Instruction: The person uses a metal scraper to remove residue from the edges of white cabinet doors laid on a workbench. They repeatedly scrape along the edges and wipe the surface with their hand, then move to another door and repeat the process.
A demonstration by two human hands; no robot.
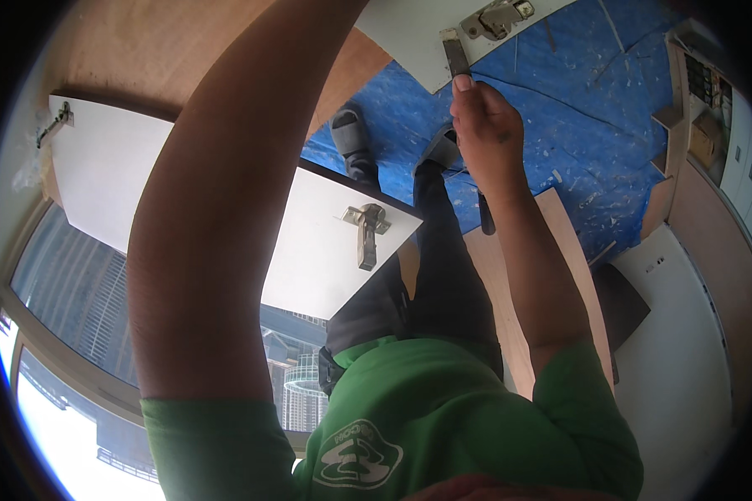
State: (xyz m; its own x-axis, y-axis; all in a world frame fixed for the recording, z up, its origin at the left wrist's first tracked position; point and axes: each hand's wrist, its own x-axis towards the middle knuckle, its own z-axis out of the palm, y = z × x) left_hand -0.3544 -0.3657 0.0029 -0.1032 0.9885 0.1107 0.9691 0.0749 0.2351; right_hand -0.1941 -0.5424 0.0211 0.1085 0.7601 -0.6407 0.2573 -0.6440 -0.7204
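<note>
My right hand (486, 134) is closed around a flat-bladed tool that looks like a chisel (456, 55). Its dark handle end shows below my wrist. The worn, whitish blade tip is over a white panel (409, 37) at the top, right beside a metal cabinet hinge (496, 20) on that panel. My left arm (217, 209) stretches up and out past the top edge, so the left hand is hidden. Behind that arm, a white cabinet door (317, 242) carries another metal hinge (366, 232) near its corner, with a further hinge (56, 125) at its far left end.
Blue sheeting (560, 125) with scraps covers the floor under my feet. A light wooden board (510, 267) and a large white panel (685, 326) stand on the right. Cabinets (739, 142) line the far right. A window (83, 267) is at the left.
</note>
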